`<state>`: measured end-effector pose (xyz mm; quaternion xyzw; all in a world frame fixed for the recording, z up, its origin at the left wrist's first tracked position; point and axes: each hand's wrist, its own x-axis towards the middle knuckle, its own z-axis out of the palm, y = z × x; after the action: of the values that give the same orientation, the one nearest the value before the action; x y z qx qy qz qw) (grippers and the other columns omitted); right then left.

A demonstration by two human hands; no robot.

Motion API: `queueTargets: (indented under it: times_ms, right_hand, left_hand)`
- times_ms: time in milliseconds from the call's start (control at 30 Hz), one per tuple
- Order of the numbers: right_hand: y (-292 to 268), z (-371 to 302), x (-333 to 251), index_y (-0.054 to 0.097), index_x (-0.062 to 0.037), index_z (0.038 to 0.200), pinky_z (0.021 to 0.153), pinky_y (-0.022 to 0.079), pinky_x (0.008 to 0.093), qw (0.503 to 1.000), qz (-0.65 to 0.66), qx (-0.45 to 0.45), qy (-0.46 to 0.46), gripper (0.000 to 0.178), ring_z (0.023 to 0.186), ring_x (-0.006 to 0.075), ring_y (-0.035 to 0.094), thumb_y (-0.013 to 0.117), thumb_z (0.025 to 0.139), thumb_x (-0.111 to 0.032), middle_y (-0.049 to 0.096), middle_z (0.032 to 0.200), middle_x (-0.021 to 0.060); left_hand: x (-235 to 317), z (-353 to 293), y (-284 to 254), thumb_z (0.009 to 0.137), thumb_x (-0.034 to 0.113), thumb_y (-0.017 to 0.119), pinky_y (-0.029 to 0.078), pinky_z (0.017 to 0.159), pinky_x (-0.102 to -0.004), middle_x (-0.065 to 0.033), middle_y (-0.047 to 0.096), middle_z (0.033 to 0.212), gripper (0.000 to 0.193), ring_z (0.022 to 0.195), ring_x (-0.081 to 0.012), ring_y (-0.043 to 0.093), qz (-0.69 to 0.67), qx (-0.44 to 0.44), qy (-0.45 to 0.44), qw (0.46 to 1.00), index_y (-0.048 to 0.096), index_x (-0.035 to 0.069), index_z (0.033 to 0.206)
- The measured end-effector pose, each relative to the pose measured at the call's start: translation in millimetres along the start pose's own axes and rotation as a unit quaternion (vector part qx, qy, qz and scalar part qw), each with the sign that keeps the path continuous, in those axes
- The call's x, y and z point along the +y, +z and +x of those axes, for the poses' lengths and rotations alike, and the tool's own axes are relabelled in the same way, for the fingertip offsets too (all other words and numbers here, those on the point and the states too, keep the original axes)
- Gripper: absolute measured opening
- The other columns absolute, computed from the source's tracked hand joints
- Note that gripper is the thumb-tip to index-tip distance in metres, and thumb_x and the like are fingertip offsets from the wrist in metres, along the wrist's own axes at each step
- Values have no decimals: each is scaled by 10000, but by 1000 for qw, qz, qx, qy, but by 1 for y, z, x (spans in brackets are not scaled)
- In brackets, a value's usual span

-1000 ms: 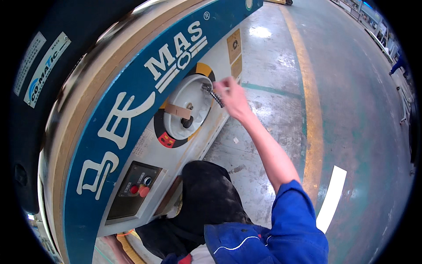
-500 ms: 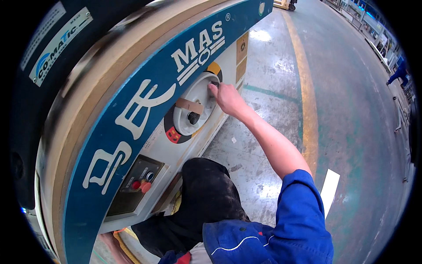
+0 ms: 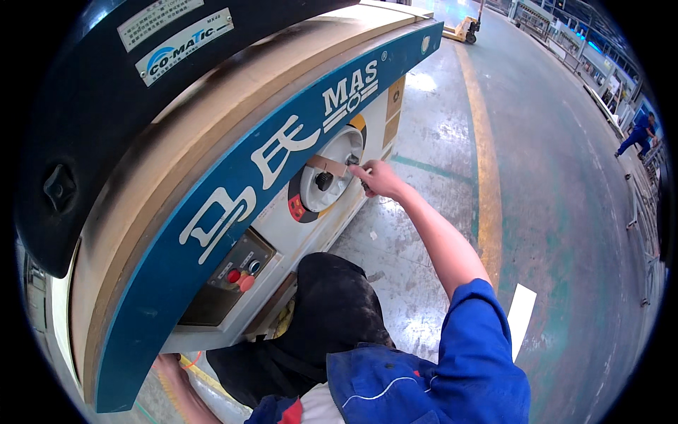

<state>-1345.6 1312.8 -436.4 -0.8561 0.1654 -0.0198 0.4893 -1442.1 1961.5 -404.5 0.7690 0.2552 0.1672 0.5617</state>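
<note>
Right hand (image 3: 380, 179) lower, gripping handwheel handle (image 3: 352, 161)

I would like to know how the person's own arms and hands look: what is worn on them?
The right hand shows no glove, and the right forearm is uncovered. A plain-looking blue sleeve covers the upper right arm, ending near the elbow. The left hand, partly hidden, shows no glove either; the left forearm is bare where visible.

Handwheel (image 3: 339, 189) on machine front (image 3: 284, 242), button panel (image 3: 227, 283) to its left, pallet truck (image 3: 463, 30) beyond.
</note>
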Motion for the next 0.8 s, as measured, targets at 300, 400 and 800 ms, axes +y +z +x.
queueTargets:
  times_ms: [300, 400, 800]
  right_hand:
    - [33, 22, 22, 648, 131, 874, 707, 537, 487, 982, -66, 146, -100, 499, 793, 436, 687, 627, 963, -360, 662, 799, 324]
    - [36, 22, 17, 652, 119, 835, 770, 500, 531, 985, -70, 139, -81, 492, 901, 523, 612, 606, 969, -352, 628, 870, 362]
    - [30, -10, 19, 659, 87, 1050, 726, 543, 453, 986, 153, 54, -34, 515, 787, 343, 704, 736, 884, -394, 721, 865, 199]
  left_hand:
    - [-12, 5, 3, 1033, 317, 513, 506, 822, -343, -126, 640, 1191, 435, 1013, -236, 616, -39, 8, 24, 999, 601, -24, 1287]
    - [-26, 16, -9, 1037, 324, 488, 468, 653, -294, -82, 654, 1029, 410, 817, -167, 602, -4, -3, 36, 999, 618, -1, 1250]
    - [-19, 12, -10, 1072, 384, 436, 298, 464, -256, 26, 544, 736, 333, 538, -65, 441, -77, -11, 7, 997, 606, 98, 1067]
